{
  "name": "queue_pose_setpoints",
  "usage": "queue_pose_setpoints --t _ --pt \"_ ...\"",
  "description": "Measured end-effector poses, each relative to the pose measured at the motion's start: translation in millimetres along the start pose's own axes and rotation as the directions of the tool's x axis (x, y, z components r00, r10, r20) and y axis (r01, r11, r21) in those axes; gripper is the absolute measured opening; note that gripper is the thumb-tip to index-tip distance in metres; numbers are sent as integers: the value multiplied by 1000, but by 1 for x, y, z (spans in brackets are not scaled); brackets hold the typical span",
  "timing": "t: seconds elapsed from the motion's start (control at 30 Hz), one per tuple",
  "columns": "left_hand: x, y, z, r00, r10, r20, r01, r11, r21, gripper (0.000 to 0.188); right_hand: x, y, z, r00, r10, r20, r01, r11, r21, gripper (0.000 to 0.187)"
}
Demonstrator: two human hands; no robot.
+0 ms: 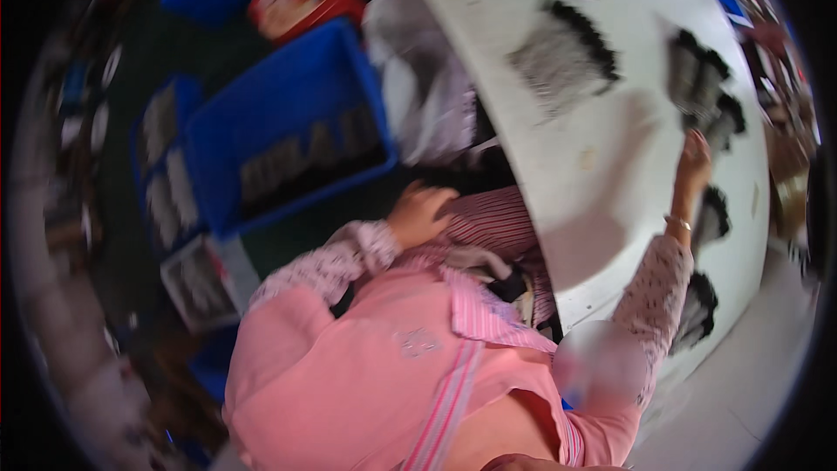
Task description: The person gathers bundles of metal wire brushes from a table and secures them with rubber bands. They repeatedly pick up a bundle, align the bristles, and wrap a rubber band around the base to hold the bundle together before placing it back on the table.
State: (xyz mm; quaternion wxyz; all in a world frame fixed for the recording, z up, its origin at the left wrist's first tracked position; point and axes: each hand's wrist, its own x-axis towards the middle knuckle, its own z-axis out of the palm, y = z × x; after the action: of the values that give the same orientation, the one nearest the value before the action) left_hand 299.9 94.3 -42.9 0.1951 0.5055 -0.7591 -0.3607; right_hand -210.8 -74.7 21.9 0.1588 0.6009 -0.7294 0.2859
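My left hand [423, 214] rests on my striped trouser leg [493, 227], its fingers loosely spread and nothing visible in them. On the white table [593, 244], my right hand [695, 161] is stretched out with its fingers drawn together. They touch the near edge of a small bundle of thin grey pieces with black ends [725, 122]. Blur hides what is between those fingertips. Just beyond lies a similar, larger bundle [696, 78]. A fanned-out bundle [567, 57] sits farther left on the tabletop. More dark-ended bundles [712, 214] lie along the right side, by my forearm.
Left of the table, a blue bin [288, 52] holds rows of grey and black pieces. Beside it stand a smaller blue bin [179, 92] and a white box [187, 270] with grey contents. A white bag [410, 61] and a red package [305, 0] are near the table's left edge.
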Motion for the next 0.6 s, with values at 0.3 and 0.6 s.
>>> queue_pose_setpoints --t 0.3,0.6 --pt "-36 -35 5 913 -342 -224 232 884 -405 20 -63 -269 -21 633 -764 123 560 562 609 12" --pt "-92 -219 -63 76 -903 -423 -132 411 -902 14 -87 -338 49 401 -838 371 566 545 618 26"
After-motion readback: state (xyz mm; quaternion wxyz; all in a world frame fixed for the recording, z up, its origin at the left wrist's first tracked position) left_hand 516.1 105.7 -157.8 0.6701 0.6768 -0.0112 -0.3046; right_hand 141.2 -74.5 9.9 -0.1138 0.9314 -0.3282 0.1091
